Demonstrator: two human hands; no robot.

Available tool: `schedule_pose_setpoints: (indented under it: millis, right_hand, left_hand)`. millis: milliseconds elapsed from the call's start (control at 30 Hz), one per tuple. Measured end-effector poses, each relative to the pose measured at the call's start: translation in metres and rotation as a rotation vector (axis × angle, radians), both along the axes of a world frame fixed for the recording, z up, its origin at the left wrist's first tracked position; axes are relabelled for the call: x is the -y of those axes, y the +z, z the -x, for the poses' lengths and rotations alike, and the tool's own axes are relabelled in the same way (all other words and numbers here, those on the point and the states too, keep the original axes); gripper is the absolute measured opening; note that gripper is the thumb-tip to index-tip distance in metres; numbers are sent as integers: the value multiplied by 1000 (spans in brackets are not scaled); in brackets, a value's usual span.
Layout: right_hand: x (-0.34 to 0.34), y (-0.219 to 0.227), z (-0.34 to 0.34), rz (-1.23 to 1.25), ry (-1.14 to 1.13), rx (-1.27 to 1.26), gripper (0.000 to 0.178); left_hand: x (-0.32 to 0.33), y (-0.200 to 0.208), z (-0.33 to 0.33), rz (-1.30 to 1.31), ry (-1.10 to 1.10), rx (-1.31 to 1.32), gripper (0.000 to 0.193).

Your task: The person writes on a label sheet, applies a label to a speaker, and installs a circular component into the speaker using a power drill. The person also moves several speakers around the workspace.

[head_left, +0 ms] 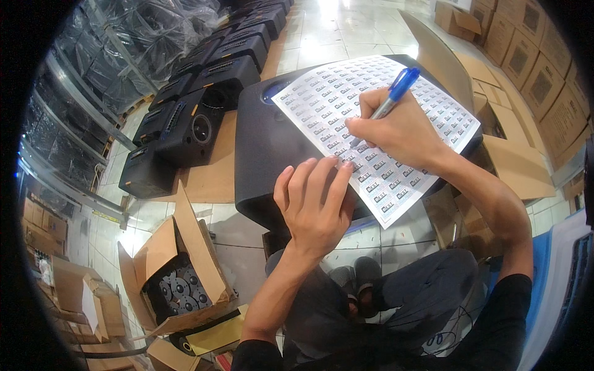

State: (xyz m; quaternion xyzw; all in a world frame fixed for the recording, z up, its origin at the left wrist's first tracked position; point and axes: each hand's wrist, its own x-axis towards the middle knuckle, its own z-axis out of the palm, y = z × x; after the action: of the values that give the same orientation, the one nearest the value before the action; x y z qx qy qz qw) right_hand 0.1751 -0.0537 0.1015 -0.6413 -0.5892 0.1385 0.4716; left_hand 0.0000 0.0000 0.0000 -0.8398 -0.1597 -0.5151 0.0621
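A white sheet (303,102) printed with rows of small dark labels lies across the top of a black speaker cabinet (260,142). Its near corner hangs past the cabinet's edge. My right hand (402,127) grips a pen (396,93) with a grey barrel and a blue end, the tip down at the sheet. To the left of it, my left hand (318,201) rests with fingers stretched out, fingertips on the sheet's near-left edge and the cabinet. Nothing shows in that hand.
Rows of black speaker cabinets (192,127) stand on cardboard at the far left. An open carton (164,253) with round black parts sits near left. Open cardboard (513,164) and stacked cartons (544,74) are on the right. Metal posts (80,89) run along the left.
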Motion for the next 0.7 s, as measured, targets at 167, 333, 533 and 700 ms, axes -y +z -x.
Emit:
schedule_pose_setpoints:
  millis: [167,333,533,700]
  right_hand:
    - [0,0,2,11,-12,12,29]
    - [1,0,1,-20,-18,-28,29]
    - [-7,-1,-3,31,-64,-9,30]
    - [-20,-1,-9,58,-64,-116,28]
  left_hand:
    - [1,1,3,2,-4,-14,41]
    - [1,0,1,7,1,-5,41]
    - [2,-3,2,21,-38,2,39]
    - [3,-3,3,-9,-12,-90,42]
